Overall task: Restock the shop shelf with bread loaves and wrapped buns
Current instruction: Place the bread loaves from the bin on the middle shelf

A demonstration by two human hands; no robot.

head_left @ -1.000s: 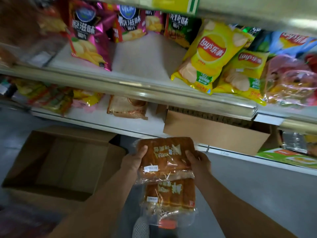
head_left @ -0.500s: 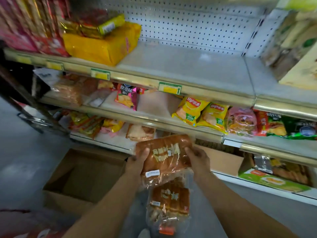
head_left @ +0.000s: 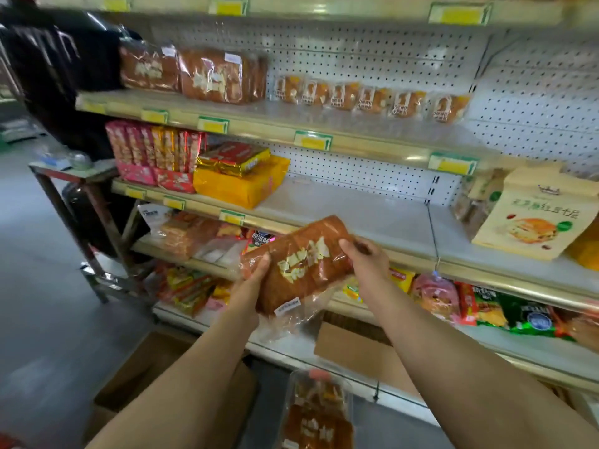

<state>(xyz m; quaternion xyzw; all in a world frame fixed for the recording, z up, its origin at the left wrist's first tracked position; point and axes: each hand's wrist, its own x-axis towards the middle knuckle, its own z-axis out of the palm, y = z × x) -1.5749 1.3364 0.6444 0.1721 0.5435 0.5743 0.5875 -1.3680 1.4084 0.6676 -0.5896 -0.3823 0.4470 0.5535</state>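
Note:
A brown bread loaf [head_left: 301, 264] in clear wrap is held tilted in front of the shelves, its right end raised. My left hand [head_left: 256, 277] grips its lower left end and my right hand [head_left: 366, 260] grips its upper right end. A second wrapped loaf [head_left: 316, 413] shows below, between my forearms; what supports it is hidden. On the upper shelf [head_left: 291, 124] stand two more bread loaves [head_left: 194, 74] at the left and a row of several wrapped buns [head_left: 369, 97] to their right.
Below that, a shelf [head_left: 356, 212] carries red and yellow snack boxes [head_left: 240, 176] at left and a cream pastry bag [head_left: 531, 218] at right. Lower shelves hold crisp bags. A cardboard box [head_left: 152, 367] sits on the floor at left, another [head_left: 356, 348] under the bottom shelf.
My view has swung upward, bringing the bread shelf into sight. Both hands have lifted the top loaf and tilted it; the second loaf now hangs lower, apart from it.

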